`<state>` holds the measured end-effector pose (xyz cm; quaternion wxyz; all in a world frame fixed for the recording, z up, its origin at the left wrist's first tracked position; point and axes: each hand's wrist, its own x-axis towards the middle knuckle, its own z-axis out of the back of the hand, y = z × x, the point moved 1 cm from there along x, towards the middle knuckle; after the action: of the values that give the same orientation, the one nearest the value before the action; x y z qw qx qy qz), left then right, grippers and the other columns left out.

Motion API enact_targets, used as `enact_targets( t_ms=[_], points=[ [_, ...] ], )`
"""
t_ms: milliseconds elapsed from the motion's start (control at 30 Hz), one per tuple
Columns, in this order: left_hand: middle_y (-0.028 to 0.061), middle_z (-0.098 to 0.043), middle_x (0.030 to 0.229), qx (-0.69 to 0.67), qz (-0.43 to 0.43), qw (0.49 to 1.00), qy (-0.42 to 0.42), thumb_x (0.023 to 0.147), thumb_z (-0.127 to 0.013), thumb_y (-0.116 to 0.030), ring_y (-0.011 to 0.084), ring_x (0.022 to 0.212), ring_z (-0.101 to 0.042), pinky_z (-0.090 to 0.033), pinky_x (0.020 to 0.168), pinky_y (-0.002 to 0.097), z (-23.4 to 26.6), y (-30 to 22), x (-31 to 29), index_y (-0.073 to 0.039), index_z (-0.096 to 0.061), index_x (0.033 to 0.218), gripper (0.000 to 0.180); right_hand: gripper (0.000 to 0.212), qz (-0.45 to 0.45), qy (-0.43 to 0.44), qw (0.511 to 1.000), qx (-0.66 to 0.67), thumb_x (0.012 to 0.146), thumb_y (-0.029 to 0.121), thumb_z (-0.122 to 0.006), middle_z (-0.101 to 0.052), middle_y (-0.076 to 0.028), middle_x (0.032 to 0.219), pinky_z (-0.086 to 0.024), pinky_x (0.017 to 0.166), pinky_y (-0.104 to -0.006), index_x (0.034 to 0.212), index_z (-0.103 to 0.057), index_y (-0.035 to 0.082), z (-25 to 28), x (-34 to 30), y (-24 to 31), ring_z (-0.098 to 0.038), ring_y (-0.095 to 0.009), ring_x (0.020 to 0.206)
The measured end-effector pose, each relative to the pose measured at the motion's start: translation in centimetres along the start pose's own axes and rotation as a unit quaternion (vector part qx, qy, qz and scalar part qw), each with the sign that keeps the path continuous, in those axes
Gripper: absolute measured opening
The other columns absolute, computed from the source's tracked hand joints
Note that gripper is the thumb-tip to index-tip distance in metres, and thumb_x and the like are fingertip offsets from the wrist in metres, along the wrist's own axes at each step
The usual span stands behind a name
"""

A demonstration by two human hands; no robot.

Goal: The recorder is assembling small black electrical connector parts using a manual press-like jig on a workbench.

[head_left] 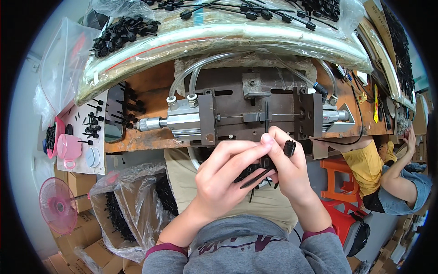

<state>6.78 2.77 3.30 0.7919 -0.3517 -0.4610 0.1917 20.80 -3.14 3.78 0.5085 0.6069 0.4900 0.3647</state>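
Observation:
My left hand (223, 171) and my right hand (292, 171) meet in front of the metal fixture, both with closed fingers. A slim black plastic rod (267, 115) points up from between the fingertips toward the fixture's centre block (253, 117). By my right hand's fingers shows a ribbed black head (289, 148) of a similar rod part. Another black rod (256, 178) slants across my left palm, with more black parts partly hidden below the hands. Which fingers bear each part is partly hidden.
Silver air cylinders (185, 124) with clear hoses flank the fixture on the wooden bench (146, 139). Black parts lie on the plastic-wrapped ledge (228, 39). At left are a pink cup (69, 148), a phone (115, 114) and a pink fan (58, 205). A person (392, 178) sits at right near red stools (340, 180).

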Motion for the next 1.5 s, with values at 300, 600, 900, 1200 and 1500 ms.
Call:
enact_targets(
  t_ms=[300,600,900,1200,1500],
  points=[
    [0.0108,-0.067,0.096,0.120,-0.092,0.988,0.020,0.071,-0.081,0.000,0.0221,0.077,-0.070,-0.058,0.063,0.0312,-0.5,-0.2,-0.3,0.002,-0.072,0.109,0.038,0.029,-0.052,-0.024,0.998,0.018,0.108,0.027,-0.047,-0.047,0.005,0.058,-0.027,0.045,-0.0187,0.093,-0.059,0.006,0.9,-0.7,-0.2,-0.036,-0.001,0.045],
    [0.0182,-0.065,0.121,0.167,-0.077,0.981,0.062,0.076,-0.078,-0.006,0.0308,0.096,-0.068,-0.058,0.081,0.0380,-0.4,1.1,-0.1,0.004,-0.069,0.104,0.031,0.033,-0.008,-0.069,0.993,0.096,0.107,0.029,-0.048,-0.045,0.004,0.055,-0.027,0.045,-0.0205,0.095,-0.060,0.001,2.1,-1.4,-1.1,-0.035,-0.002,0.045],
    [0.0138,-0.067,0.126,0.303,-0.078,0.938,0.148,0.077,-0.077,-0.014,0.0232,0.084,-0.070,-0.057,0.080,0.0333,-1.4,1.1,0.9,-0.001,-0.070,0.099,0.026,0.047,-0.009,-0.072,0.971,0.229,0.110,0.038,-0.035,-0.039,0.002,0.052,-0.023,0.044,-0.0250,0.093,-0.059,0.002,2.8,-2.5,-1.6,-0.030,-0.006,0.043],
    [0.0116,-0.069,0.124,0.329,-0.065,0.928,0.159,0.076,-0.078,-0.013,0.0183,0.072,-0.068,-0.054,0.067,0.0282,-1.5,0.7,1.5,-0.002,-0.071,0.096,0.024,0.054,-0.060,-0.079,0.935,0.339,0.111,0.042,-0.026,-0.036,0.002,0.054,-0.023,0.046,-0.0266,0.077,-0.051,0.007,2.6,-2.9,-1.9,-0.025,-0.009,0.041],
    [0.0098,-0.069,0.125,0.333,-0.051,0.926,0.172,0.075,-0.079,-0.014,0.0169,0.063,-0.065,-0.051,0.061,0.0272,-1.3,0.6,1.6,-0.003,-0.071,0.097,0.026,0.036,-0.024,-0.039,0.959,0.280,0.110,0.034,-0.036,-0.045,-0.003,0.061,-0.027,0.046,-0.0248,0.088,-0.047,0.008,2.4,-3.3,-1.7,-0.033,-0.009,0.046]
  ],
)
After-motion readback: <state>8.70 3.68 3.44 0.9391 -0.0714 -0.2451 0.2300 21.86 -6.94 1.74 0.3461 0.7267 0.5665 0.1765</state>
